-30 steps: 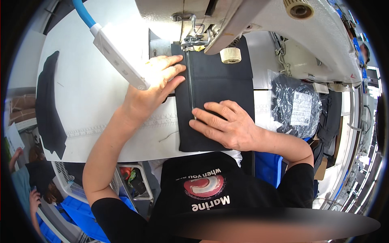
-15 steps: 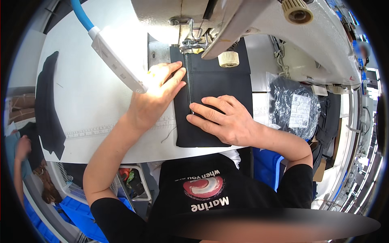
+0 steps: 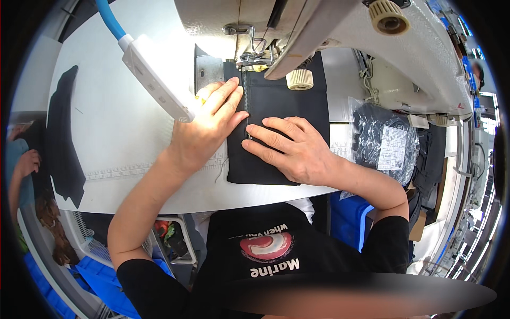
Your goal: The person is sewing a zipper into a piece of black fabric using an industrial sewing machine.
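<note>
A folded piece of black fabric [image 3: 287,106] lies on the white table with its far end under the presser foot [image 3: 249,59] of a sewing machine [image 3: 382,48]. Along its left side runs a zipper [image 3: 245,98]. My left hand [image 3: 210,117] rests at the fabric's left edge, fingers stretched toward the foot and thumb beside the zipper. Flat on the fabric, right of the zipper, lies my right hand [image 3: 297,146], its fingers spread and fingertips near the zipper's lower part. The needle's tip cannot be made out.
A white work lamp [image 3: 154,80] on a blue flexible neck hangs over my left hand. A dark fabric strip [image 3: 65,138] lies at the table's left. On the right is a clear-wrapped package [image 3: 382,138]. Blue bins [image 3: 348,220] stand below. Another person's hand [image 3: 27,162] shows far left.
The black fabric has slid a little away from me, further under the presser foot. My right hand has moved forward with it; my left thumb has come nearer the zipper.
</note>
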Tool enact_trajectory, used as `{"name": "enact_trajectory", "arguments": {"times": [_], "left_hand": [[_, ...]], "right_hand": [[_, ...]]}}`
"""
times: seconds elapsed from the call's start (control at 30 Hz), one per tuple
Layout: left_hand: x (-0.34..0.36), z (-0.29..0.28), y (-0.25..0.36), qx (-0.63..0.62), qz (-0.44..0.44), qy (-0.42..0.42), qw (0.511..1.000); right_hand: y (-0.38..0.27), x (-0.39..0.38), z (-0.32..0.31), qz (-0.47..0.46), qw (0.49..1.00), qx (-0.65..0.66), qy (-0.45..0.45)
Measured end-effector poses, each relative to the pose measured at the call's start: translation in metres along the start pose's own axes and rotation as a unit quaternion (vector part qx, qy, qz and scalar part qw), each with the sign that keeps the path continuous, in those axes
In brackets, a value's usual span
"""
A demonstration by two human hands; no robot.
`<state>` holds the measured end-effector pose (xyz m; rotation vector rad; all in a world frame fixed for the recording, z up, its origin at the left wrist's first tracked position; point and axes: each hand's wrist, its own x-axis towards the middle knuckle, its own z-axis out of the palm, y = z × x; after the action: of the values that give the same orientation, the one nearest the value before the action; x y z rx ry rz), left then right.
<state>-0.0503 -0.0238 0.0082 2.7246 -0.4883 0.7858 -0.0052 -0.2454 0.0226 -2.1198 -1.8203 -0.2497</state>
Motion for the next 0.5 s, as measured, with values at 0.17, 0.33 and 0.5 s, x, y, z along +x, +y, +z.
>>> {"name": "enact_trajectory", "arguments": {"times": [0.17,0.33,0.5], "left_hand": [[0.0025,0.0004,0.0002,0.003,-0.002,-0.003,1.0],[0.0019,0.0031,0.0022,0.008,-0.007,-0.002,1.0],[0.0004,0.0064,0.0044,0.042,-0.006,-0.011,0.999]], "right_hand": [[0.0012,0.0023,-0.0007,0.007,1.0,0.005,0.002],[0.0051,0.0065,-0.0002,0.016,1.0,0.002,0.016],[0.0097,0.0095,0.0005,0.013,1.0,0.003,0.02]]}}
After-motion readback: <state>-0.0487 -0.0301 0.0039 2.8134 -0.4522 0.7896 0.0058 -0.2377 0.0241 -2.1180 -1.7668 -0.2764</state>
